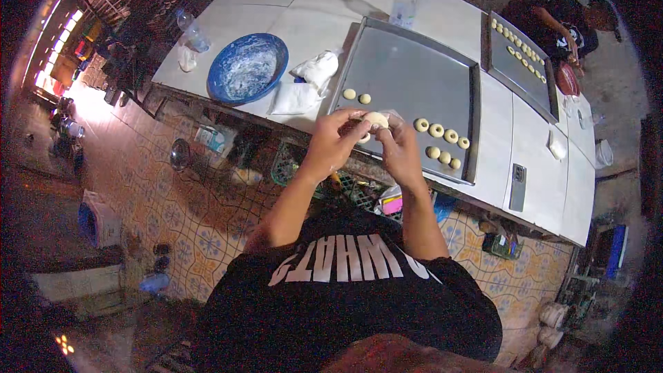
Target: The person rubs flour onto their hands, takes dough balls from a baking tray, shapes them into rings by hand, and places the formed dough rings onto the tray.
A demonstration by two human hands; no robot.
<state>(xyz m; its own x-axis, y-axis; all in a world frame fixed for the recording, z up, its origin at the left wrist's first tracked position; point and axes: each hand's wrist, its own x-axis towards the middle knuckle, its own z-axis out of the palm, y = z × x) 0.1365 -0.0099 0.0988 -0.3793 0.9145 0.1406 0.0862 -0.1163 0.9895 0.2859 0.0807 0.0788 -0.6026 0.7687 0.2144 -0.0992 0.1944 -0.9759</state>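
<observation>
Over the near edge of a metal baking tray [414, 62], my left hand [335, 144] and my right hand [402, 154] meet. A pale piece of dough [376, 120] is pinched between their thumbs and fingers; whether it has a hole I cannot tell. Just below it another dough piece [364, 138] shows, partly covered by my fingers. Two dough balls [350, 94] lie on the tray beyond my left hand. To the right of my right hand sits a row of dough rings [436, 130], with several smaller dough balls [444, 157] nearer the edge.
Left of the tray are a blue bowl [219, 83] dusted with flour and white flour bags [297, 99]. A clear bottle [407, 0] stands behind the tray. At right, a person [552, 21] is beside a second tray [507, 69] of dough pieces. A phone [517, 186] lies on the table.
</observation>
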